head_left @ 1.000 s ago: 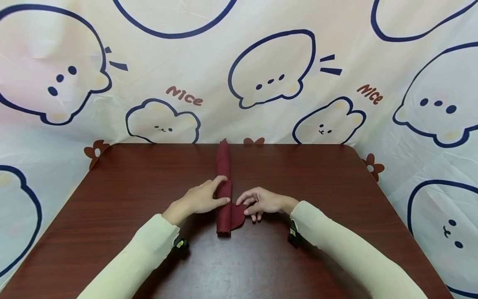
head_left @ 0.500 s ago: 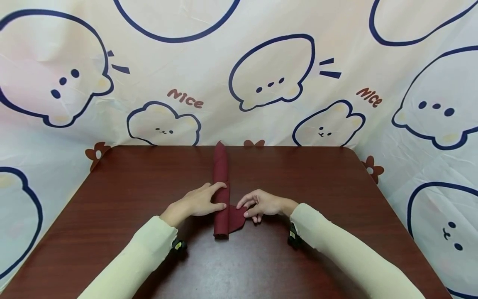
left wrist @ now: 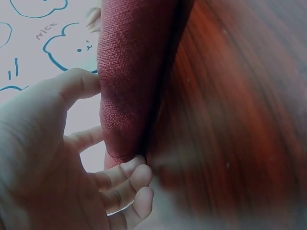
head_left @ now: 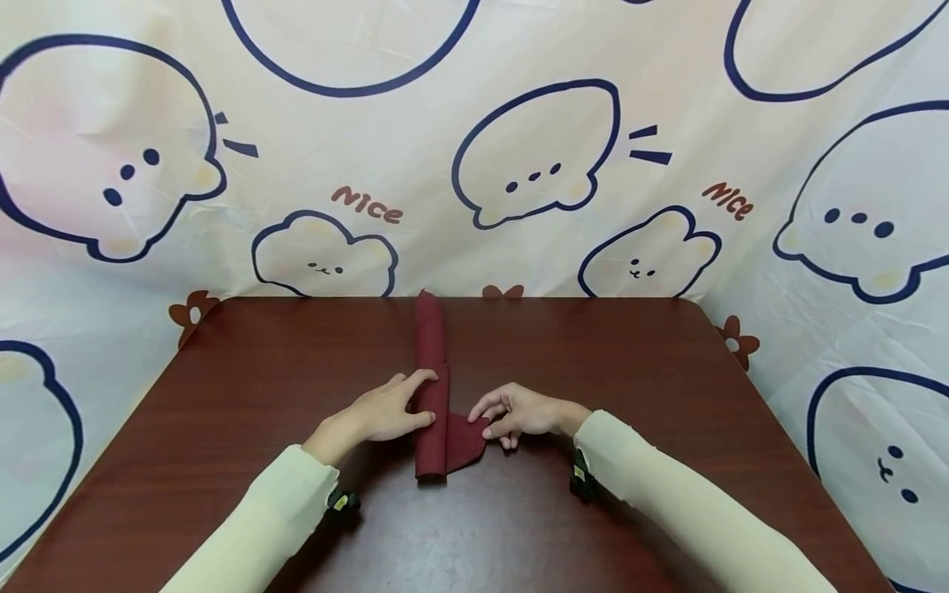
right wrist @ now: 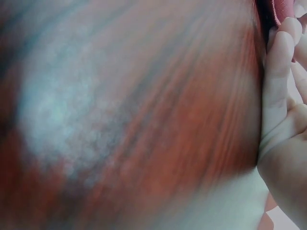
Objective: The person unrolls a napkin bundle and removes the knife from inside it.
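Observation:
A dark red cloth point(head_left: 432, 449), rolled into a long tube, lies on the table pointing away from me. Its far end tapers to a point, and a flat flap of it point(head_left: 465, 441) sticks out to the right near the close end. From the left side my left hand point(head_left: 381, 410) grips the roll, thumb and fingertips on it. In the left wrist view the woven cloth point(left wrist: 129, 76) rises along the thumb and fingers. My right hand point(head_left: 522, 409) pinches the flap's right edge between thumb and fingers. Only a corner of the cloth point(right wrist: 283, 9) shows in the right wrist view.
A brown wood-grain table point(head_left: 593, 354) carries the cloth. Behind it and along both sides hangs a pale curtain point(head_left: 415, 148) with cartoon outlines, meeting the table's far edge. Small black devices sit at both wrists.
The roll has shifted a little to the left with my left hand, and more of the flap shows on its right. My right hand keeps its pinch, staying nearly in place. The head view has tilted slightly.

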### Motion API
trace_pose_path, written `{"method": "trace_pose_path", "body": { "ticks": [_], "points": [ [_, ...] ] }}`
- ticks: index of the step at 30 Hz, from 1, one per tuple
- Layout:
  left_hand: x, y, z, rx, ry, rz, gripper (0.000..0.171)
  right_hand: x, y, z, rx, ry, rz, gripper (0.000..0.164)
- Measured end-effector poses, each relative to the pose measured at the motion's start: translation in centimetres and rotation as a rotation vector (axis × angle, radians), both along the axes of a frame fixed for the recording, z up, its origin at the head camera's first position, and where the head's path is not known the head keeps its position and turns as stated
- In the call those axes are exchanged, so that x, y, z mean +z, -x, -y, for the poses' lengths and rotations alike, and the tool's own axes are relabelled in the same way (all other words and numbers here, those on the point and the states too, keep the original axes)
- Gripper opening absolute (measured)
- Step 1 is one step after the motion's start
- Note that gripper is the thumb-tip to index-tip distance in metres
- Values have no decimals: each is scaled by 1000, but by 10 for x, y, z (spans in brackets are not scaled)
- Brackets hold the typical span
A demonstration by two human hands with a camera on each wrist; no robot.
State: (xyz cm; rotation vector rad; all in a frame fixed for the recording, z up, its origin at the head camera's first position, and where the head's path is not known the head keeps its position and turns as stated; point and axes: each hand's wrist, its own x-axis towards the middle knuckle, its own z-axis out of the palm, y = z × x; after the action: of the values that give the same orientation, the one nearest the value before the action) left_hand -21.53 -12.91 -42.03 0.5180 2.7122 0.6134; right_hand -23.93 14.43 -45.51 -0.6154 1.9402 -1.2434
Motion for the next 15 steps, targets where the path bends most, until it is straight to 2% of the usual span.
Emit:
{"method": "trace_pose_path", "body": {
  "ticks": [8, 15],
  "points": [
    [-2, -5, 6, 17, -20, -11, 64, 2, -1, 5, 0, -5, -3, 30],
    [6, -9, -7, -3, -15, -156, 65, -1, -1, 2, -9, -24, -13, 29]
  ]
}}
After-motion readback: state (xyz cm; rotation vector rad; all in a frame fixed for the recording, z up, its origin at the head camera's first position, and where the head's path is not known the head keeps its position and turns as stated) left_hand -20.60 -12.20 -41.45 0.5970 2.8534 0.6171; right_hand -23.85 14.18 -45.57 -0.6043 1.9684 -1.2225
